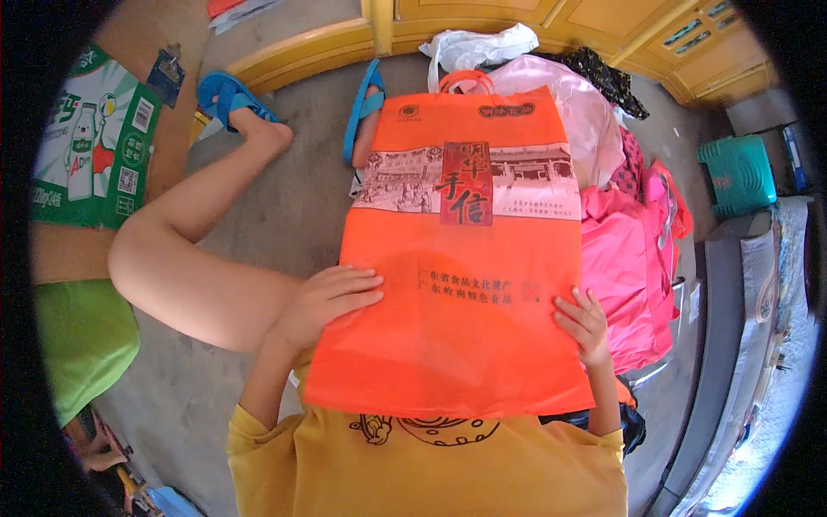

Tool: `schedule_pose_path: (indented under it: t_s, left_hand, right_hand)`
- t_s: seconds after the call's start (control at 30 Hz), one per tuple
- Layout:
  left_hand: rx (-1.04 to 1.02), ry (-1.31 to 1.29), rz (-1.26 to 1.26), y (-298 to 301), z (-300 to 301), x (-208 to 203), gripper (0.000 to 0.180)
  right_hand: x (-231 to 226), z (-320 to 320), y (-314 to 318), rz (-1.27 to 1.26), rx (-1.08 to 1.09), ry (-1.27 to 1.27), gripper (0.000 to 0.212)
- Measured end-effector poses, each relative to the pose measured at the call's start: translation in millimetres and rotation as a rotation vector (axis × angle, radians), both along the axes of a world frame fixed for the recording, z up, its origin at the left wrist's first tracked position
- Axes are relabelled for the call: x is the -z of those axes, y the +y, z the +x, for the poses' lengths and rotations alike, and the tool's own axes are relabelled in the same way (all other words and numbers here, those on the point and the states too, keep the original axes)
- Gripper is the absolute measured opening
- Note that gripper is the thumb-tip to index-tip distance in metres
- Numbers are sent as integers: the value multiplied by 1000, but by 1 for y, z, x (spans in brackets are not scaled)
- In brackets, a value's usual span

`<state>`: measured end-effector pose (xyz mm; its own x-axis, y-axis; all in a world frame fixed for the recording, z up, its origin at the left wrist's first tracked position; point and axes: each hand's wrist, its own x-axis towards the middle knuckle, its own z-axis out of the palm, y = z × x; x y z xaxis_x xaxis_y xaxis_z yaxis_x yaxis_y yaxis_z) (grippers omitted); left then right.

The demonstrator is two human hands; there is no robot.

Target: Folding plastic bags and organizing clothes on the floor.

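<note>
A flat orange-red carrier bag [491, 353] with printed pictures and dark lettering lies across my lap and front, its looped handles at the far end. My left hand [332, 300] holds its left edge, the fingers stretched over the front and the thumb out of sight. At the right edge, my right hand [586, 326] grips the bag with bent fingers over the front; its thumb is hidden too. The bag looks smooth and flattened, and I cannot see inside it.
Beyond and right of the bag lie a pink bag [629, 276], pale pink cloth [573, 112], a white plastic bag [478, 45] and a black one [603, 73]. Blue slippers [228, 99] are on my feet. A green carton [99, 142] stands left; a teal basket [738, 175] sits right.
</note>
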<state>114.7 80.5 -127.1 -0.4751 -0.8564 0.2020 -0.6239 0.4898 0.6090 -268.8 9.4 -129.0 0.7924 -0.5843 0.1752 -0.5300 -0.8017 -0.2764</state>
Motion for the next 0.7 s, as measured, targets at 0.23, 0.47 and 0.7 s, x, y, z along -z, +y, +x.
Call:
schedule_pose_path:
  t_s: [0.23, 0.47, 0.7]
  left_hand:
    - [-72, 647, -175, -44, -3, -4, 24]
    - [12, 434, -270, -80, 12, 21, 14]
    - [-806, 880, 158, -86, -34, 45, 18]
  right_hand:
    - [-31, 20, -50, -83, -91, -138, 22]
    - [-20, 9, -78, 252, -128, -519, 20]
    - [-26, 40, -89, 516, 754, -563, 19]
